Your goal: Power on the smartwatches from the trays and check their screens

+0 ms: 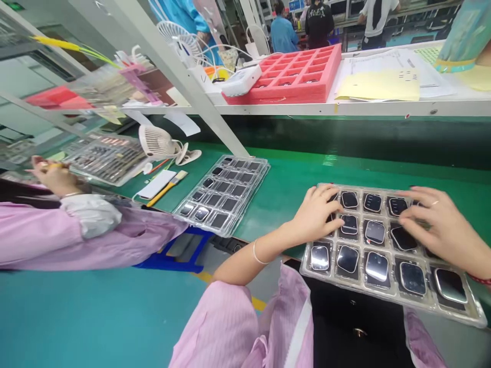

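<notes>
Green bench [284, 197] under white shelf [376, 109], watch tray [383, 293] at edge

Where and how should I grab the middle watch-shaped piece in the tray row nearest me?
I'd pinch the middle watch-shaped piece by its left and right edges, coming straight down from above. It lies glossy face up in an open pocket of the tray, with nothing over it. That flat face offers little to grip; the sides probably hold better.

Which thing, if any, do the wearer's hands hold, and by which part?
It cannot be told: the left hand is over the left end of the tray, the right hand over its right side.
</notes>
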Demonstrator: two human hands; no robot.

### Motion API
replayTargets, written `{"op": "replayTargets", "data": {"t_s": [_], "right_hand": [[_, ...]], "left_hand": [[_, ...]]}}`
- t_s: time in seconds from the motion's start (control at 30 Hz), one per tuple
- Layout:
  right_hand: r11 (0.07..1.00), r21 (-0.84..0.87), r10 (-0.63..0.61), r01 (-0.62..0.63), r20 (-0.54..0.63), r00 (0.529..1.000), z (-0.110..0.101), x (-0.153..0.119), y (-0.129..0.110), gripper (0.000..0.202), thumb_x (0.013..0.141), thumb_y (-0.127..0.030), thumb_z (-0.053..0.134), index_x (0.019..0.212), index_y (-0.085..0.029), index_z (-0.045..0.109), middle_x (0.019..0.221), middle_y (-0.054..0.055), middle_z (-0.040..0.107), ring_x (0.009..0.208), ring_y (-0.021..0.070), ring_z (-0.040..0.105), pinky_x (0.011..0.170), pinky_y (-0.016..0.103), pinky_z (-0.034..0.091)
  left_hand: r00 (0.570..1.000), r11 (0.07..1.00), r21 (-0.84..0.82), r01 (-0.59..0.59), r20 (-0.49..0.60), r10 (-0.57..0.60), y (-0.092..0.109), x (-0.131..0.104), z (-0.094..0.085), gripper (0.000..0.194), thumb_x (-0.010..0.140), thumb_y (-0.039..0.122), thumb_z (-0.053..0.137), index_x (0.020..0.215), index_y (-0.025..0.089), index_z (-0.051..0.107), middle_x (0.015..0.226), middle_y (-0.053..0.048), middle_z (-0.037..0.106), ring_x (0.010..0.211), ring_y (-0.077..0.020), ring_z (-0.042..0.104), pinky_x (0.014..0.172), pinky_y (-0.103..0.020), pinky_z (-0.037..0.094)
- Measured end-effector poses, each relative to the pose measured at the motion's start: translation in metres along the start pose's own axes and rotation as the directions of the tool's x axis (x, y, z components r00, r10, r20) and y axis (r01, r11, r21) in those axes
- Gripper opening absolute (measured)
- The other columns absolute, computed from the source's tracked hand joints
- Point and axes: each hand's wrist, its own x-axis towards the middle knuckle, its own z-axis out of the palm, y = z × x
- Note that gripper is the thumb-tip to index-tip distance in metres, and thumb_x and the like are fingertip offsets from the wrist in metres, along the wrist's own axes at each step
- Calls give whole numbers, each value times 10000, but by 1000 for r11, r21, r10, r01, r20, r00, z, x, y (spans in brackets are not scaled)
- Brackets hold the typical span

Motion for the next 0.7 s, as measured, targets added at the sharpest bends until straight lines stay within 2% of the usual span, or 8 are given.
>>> {"op": "replayTargets", "data": {"t_s": [0.07, 0.13, 0.23, 0.33, 0.4, 0.47, 0.6, 0.7], "right_hand": [[997, 5, -71, 71, 106, 992, 6, 8, -23, 236, 917, -383, 565, 873, -203, 710, 1327, 152, 601, 1312, 434, 437, 1057, 650, 365], [997, 60, -62, 53, 173, 983, 10, 12, -38, 215, 884, -382, 610, 932, -188, 692, 1395, 172, 552, 1349, 447, 390, 1064, 667, 344], [946, 316, -9, -69, 238, 971, 6, 16, -45, 76, 841, -296, 648, 831, -235, 604, 1391, 117, 568, 1350, 400, 415, 1042, 604, 404], [742, 604, 147, -291, 277, 950, -2, 29, -36, 145, 851, -279, 644, 790, -245, 517, 1174, 108, 693, 1090, 323, 637, 881, 475, 541], [574, 713, 296, -402, 277, 914, -4, 42, -23, 178, 851, -358, 677, 856, -234, 549, 992, 102, 735, 831, 258, 696, 721, 388, 581], [423, 787, 416, -450, 273, 868, -1, 54, -7, 298, 826, -432, 720, 995, -213, 611, 942, 93, 741, 683, 201, 671, 605, 326, 573], [78, 892, 482, -445, 357, 800, 9, 60, 20, 526, 831, -439, 731, 1299, -248, 584, 1126, 91, 714, 812, 198, 686, 648, 316, 603], [-49, 901, 425, -432, 410, 807, 11, 55, 25, 547, 846, -401, 734, 1356, -297, 567, 1194, 70, 686, 875, 179, 679, 721, 303, 610]], "left_hand": [[997, 997, 28, -68, 41, 67, 8, 6, 3, 257, 827, 411, 663, 926, 174, 656, 1477, -170, 457, 1437, -373, 297, 1151, -639, 165], [992, 993, -17, -114, 59, 115, 14, 8, 3, 275, 787, 402, 708, 881, 154, 633, 1464, -210, 460, 1434, -404, 295, 1145, -652, 156], [981, 946, -285, -153, 68, 179, 19, 12, 1, 196, 736, 261, 729, 817, 168, 576, 1340, -183, 581, 1346, -366, 439, 1103, -548, 319], [996, 760, -649, -24, 51, 75, 18, 31, 1, 153, 759, 168, 638, 889, 175, 558, 1018, -97, 709, 969, -225, 670, 873, -363, 500], [996, 574, -814, 92, 68, -63, 14, 53, 5, 200, 783, 169, 599, 981, 150, 580, 868, -63, 703, 708, -145, 664, 699, -274, 505], [983, 405, -900, 159, 107, -147, 7, 77, 11, 284, 793, 189, 597, 1069, 124, 610, 877, -75, 704, 594, -102, 623, 575, -214, 450], [967, 118, -966, 232, 216, -135, -7, 104, 21, 569, 790, 297, 665, 1330, 160, 547, 1134, -145, 690, 737, -152, 683, 531, -196, 419], [968, 36, -970, 241, 238, -78, -14, 104, 23, 790, 749, 424, 751, 1438, 184, 449, 1193, -159, 662, 812, -175, 694, 570, -210, 450]]}}
